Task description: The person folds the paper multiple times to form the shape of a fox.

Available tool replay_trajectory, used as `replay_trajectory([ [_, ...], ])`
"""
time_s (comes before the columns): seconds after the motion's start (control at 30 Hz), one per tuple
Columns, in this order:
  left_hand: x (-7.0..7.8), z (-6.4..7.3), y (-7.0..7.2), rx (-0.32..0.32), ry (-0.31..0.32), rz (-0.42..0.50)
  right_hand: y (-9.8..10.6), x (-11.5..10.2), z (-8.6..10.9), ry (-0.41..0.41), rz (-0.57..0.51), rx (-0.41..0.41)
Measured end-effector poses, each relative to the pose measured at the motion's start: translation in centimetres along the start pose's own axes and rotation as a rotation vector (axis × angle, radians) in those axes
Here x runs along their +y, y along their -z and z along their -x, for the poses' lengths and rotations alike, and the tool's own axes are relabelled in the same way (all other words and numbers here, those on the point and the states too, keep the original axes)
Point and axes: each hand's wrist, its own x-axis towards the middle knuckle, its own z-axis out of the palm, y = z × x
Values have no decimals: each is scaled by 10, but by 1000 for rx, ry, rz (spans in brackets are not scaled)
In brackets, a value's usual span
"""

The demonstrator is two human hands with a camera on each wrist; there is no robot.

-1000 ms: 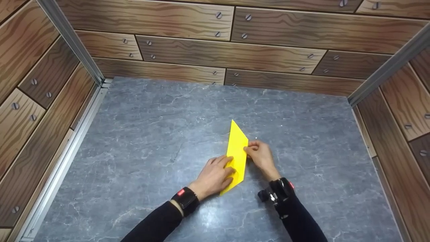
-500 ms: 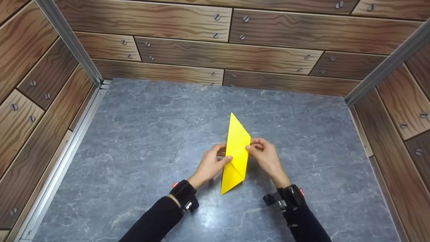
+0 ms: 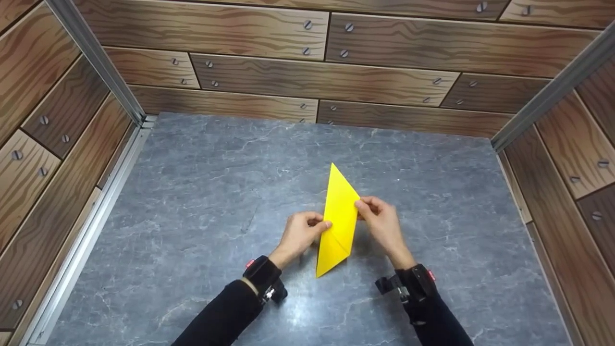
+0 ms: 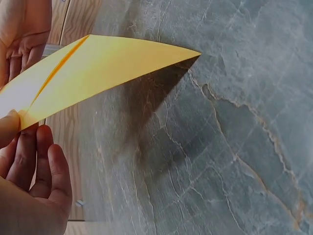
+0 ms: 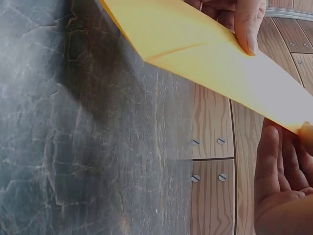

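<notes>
A yellow sheet of folded paper (image 3: 339, 216), shaped like a long slanted diamond, is held up between both hands. My left hand (image 3: 301, 233) pinches its left edge, thumb on the face toward me and fingers behind. On the opposite edge, near the upper right corner, my right hand (image 3: 383, 226) pinches it the same way. A diagonal fold line crosses the lower part of the paper (image 4: 112, 68) in the left wrist view. Seen from the right wrist, the paper (image 5: 205, 54) is raised over the surface and casts a shadow there.
A grey marbled tabletop (image 3: 216, 182) lies beneath the hands. Wood-patterned panels (image 3: 269, 72) wall it in at the back and both sides, with metal rails (image 3: 96, 62) in the corners. Each wrist wears a black strap with a small camera (image 3: 276, 290).
My left hand has gone from lying spread on the paper to pinching its left edge. The paper has come up from the tabletop, and my right hand has shifted slightly up its edge.
</notes>
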Motion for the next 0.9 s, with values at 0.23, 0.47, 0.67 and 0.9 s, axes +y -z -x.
replay_trajectory([
  [0.23, 1, 2, 0, -14, 22, 22, -4, 0, -1, 66, 74, 54],
  [0.47, 1, 2, 1, 4, 26, 36, -6, 3, 1, 28, 2, 58],
  [0.67, 3, 0, 0, 23, 14, 38, -9, 17, 7, 19, -60, 41],
  [0.9, 4, 0, -3, 21, 20, 52, -6, 17, 8, 30, 11, 39],
])
